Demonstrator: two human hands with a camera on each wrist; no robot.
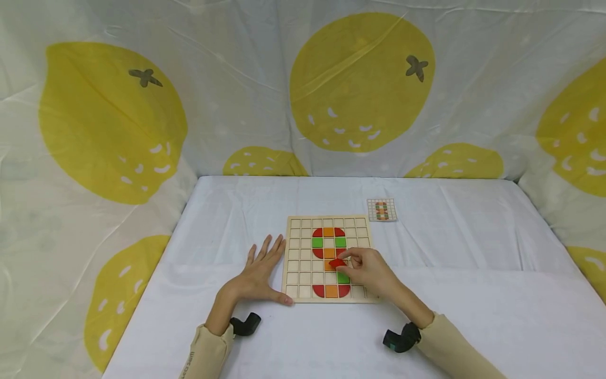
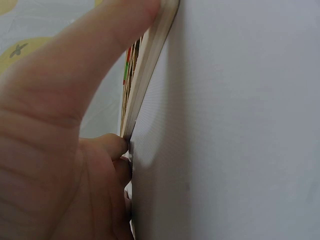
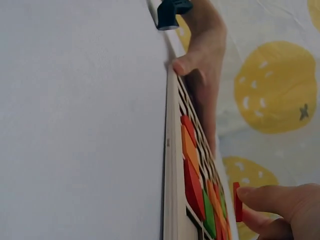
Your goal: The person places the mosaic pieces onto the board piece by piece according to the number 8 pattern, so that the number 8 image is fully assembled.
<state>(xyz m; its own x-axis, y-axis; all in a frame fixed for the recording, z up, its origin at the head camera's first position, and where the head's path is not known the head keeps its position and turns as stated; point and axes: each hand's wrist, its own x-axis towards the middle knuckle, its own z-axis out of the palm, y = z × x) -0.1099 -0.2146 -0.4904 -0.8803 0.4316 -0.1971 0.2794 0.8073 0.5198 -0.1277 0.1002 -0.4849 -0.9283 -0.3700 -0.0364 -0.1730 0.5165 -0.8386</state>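
A square wooden grid board (image 1: 298, 267) lies on the white table, with red, orange and green pieces set in some of its cells. My left hand (image 1: 258, 273) is spread at the board's left side, its thumb touching the near left corner and its fingertips along the left edge. Between thumb and fingers, my right hand (image 1: 371, 271) pinches a red piece (image 3: 237, 202) just above the board, right of its middle. Under and beside that hand are an orange piece (image 1: 329, 265) and a green piece (image 1: 343, 277). Part of the board's right side is hidden by the hand.
A small pattern card (image 1: 382, 209) printed with a similar coloured figure lies beyond the board's far right corner. White cloth covers the table (image 1: 450, 226). Lemon-print cloth (image 1: 255, 79) hangs behind and at the sides. Each wrist carries a black camera mount (image 1: 401, 337).
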